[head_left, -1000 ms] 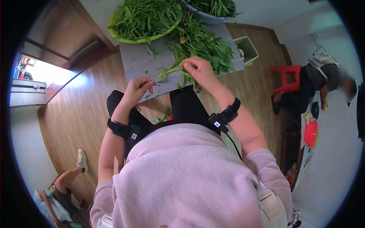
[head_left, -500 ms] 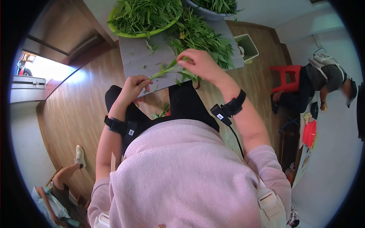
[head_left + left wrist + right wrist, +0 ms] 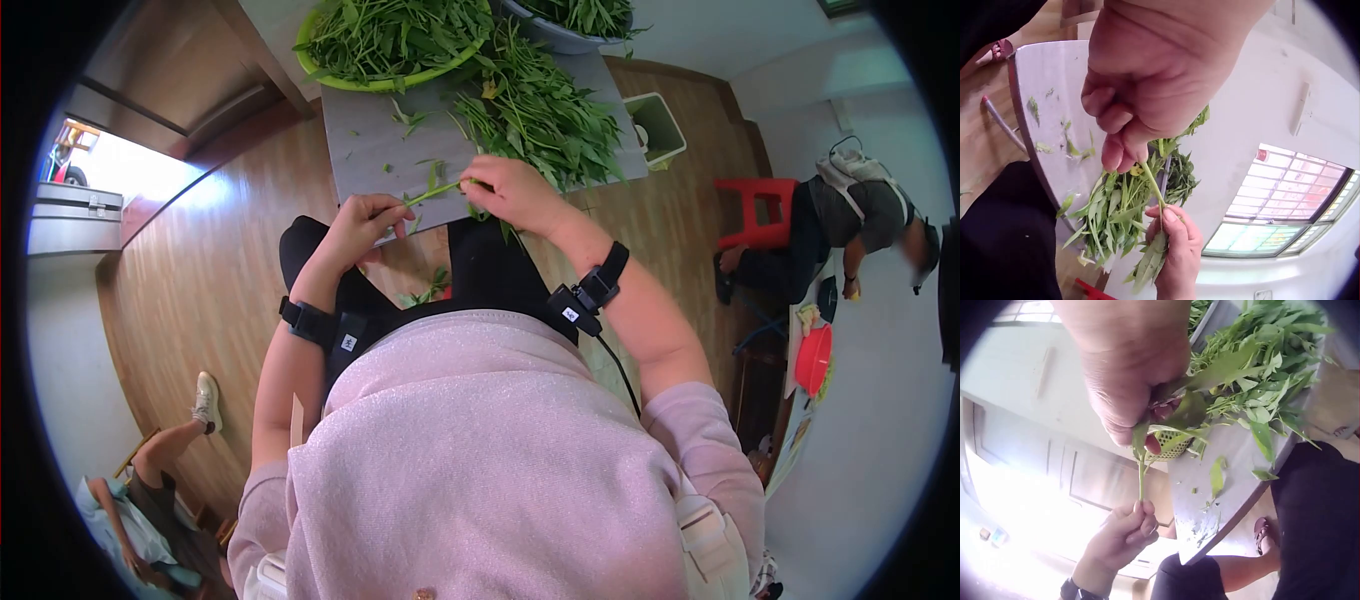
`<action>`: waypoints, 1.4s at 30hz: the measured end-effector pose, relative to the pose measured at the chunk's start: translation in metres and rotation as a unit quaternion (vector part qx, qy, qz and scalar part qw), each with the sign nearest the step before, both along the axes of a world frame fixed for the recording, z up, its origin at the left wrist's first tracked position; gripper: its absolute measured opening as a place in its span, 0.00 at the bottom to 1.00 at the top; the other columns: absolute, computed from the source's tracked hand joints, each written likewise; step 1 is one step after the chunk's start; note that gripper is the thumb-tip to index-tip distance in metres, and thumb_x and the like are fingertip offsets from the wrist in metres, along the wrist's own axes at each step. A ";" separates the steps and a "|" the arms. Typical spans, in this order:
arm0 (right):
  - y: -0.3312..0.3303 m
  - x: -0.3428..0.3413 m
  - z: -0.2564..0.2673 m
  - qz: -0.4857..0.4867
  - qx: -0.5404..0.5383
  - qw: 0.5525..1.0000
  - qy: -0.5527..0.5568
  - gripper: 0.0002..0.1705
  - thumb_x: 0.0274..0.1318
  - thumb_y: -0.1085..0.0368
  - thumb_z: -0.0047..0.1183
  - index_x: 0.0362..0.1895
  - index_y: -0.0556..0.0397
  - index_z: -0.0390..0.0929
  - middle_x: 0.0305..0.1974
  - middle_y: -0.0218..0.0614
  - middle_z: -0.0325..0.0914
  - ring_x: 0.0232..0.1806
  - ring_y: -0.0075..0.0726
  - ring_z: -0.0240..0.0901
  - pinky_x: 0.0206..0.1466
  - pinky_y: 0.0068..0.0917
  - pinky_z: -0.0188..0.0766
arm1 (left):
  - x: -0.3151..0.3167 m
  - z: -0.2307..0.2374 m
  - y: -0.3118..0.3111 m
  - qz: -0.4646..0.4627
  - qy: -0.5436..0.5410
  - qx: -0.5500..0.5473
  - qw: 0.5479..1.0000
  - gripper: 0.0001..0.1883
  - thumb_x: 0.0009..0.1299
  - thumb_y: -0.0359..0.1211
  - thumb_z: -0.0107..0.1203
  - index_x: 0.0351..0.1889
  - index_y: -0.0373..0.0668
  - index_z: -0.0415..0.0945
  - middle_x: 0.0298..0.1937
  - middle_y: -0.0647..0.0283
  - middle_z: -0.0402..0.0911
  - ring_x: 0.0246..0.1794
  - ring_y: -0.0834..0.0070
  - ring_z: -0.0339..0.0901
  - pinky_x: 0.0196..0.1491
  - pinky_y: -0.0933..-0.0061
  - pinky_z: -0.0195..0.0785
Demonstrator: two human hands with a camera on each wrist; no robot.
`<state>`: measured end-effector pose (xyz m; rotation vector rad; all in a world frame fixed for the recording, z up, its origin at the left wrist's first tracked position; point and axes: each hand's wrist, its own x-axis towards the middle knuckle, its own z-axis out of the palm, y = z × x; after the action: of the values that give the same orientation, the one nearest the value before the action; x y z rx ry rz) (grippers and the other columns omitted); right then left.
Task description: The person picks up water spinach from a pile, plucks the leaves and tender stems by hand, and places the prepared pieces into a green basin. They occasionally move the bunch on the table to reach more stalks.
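Observation:
Between the two hands a green water spinach stem (image 3: 437,193) stretches over the near edge of the table. My left hand (image 3: 362,226) pinches its bare end between thumb and fingers. The right hand (image 3: 512,194) grips the other end, and leaves (image 3: 1188,412) of the stalk stick out from its fingers in the right wrist view. From the left wrist, the stem (image 3: 1153,185) runs straight from one set of fingertips to the other. A large pile of water spinach (image 3: 545,120) lies on the table just beyond the right hand.
A yellow-green basket (image 3: 400,82) full of greens stands at the table's back left, a grey-blue basin (image 3: 560,42) of greens beside it. Leaf scraps lie on the grey tabletop (image 3: 360,165). A pale bin (image 3: 667,140) stands right of the table; two people sit farther off.
My right hand first lifted slightly away, then came back down and closer to the left hand. Leaves that showed between the hands are now mostly gathered at the right hand, leaving a shorter bare stretch.

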<state>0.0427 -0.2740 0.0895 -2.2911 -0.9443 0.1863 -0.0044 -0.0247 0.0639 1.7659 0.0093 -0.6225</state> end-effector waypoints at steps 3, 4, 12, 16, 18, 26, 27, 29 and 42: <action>-0.001 -0.001 -0.010 -0.047 0.128 0.989 0.059 0.10 0.55 0.62 0.47 0.32 0.54 0.77 0.27 0.36 0.72 0.31 0.39 0.70 0.36 0.33 0.66 | 0.000 -0.001 -0.003 0.005 -0.016 -0.036 0.999 0.10 0.68 0.31 0.49 0.34 0.35 0.78 0.23 0.70 0.75 0.28 0.84 0.67 0.37 0.82 0.61; -0.001 -0.002 -0.012 -0.084 0.192 0.974 0.090 0.11 0.56 0.61 0.47 0.32 0.54 0.77 0.25 0.34 0.72 0.30 0.34 0.69 0.36 0.30 0.65 | 0.001 -0.003 -0.003 0.006 -0.021 -0.023 0.999 0.10 0.68 0.31 0.49 0.34 0.35 0.78 0.23 0.71 0.75 0.28 0.84 0.67 0.37 0.82 0.61; -0.034 0.011 0.008 -0.207 0.340 0.858 0.323 0.12 0.62 0.61 0.46 0.38 0.57 0.75 0.24 0.25 0.67 0.25 0.16 0.61 0.33 0.13 0.59 | -0.004 -0.016 0.010 0.033 -0.046 -0.024 0.998 0.10 0.68 0.32 0.48 0.35 0.36 0.79 0.23 0.72 0.74 0.15 0.88 0.62 0.13 0.85 0.54; -0.018 0.003 -0.003 -0.116 0.134 0.958 0.227 0.12 0.59 0.61 0.49 0.43 0.55 0.77 0.33 0.30 0.75 0.33 0.25 0.69 0.37 0.22 0.65 | -0.002 -0.011 0.006 0.030 0.009 -0.031 0.999 0.10 0.69 0.33 0.49 0.34 0.35 0.78 0.23 0.72 0.74 0.25 0.86 0.62 0.32 0.85 0.57; -0.008 -0.001 -0.009 -0.089 0.120 0.967 0.204 0.12 0.59 0.62 0.50 0.42 0.56 0.77 0.34 0.32 0.76 0.34 0.26 0.70 0.38 0.24 0.66 | -0.002 -0.011 0.004 0.027 0.016 -0.041 0.999 0.10 0.69 0.33 0.49 0.35 0.35 0.78 0.23 0.72 0.73 0.26 0.86 0.64 0.32 0.85 0.59; 0.010 -0.011 -0.022 -0.050 0.076 0.989 0.116 0.11 0.57 0.62 0.49 0.35 0.57 0.77 0.32 0.34 0.76 0.33 0.27 0.71 0.38 0.24 0.66 | -0.004 -0.003 0.000 0.021 0.053 -0.066 0.996 0.11 0.70 0.32 0.48 0.37 0.33 0.75 0.24 0.68 0.73 0.21 0.81 0.74 0.18 0.87 0.64; 0.010 -0.011 -0.022 -0.050 0.075 0.989 0.117 0.11 0.57 0.62 0.49 0.35 0.57 0.77 0.32 0.34 0.76 0.33 0.27 0.71 0.38 0.24 0.66 | -0.004 -0.003 0.000 0.022 0.054 -0.066 0.996 0.11 0.70 0.32 0.48 0.37 0.33 0.75 0.24 0.68 0.73 0.21 0.81 0.74 0.18 0.87 0.64; 0.006 -0.010 -0.021 -0.135 0.187 0.947 0.225 0.10 0.57 0.63 0.48 0.32 0.55 0.77 0.30 0.28 0.74 0.31 0.24 0.69 0.37 0.24 0.66 | -0.004 -0.005 0.002 0.030 0.055 -0.055 0.996 0.10 0.70 0.32 0.48 0.36 0.33 0.76 0.24 0.68 0.74 0.24 0.80 0.75 0.25 0.85 0.68; -0.011 0.011 -0.006 -0.132 0.266 0.892 0.340 0.12 0.60 0.58 0.49 0.37 0.53 0.76 0.28 0.26 0.72 0.32 0.19 0.65 0.39 0.18 0.63 | -0.003 -0.013 0.008 -0.022 -0.011 -0.030 0.999 0.08 0.68 0.31 0.49 0.35 0.37 0.78 0.22 0.73 0.73 0.15 0.88 0.61 0.17 0.85 0.55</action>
<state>0.0534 -0.2846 0.0835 -1.6274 -0.2612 0.5037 -0.0075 -0.0167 0.0509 1.7178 -0.0636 -0.6300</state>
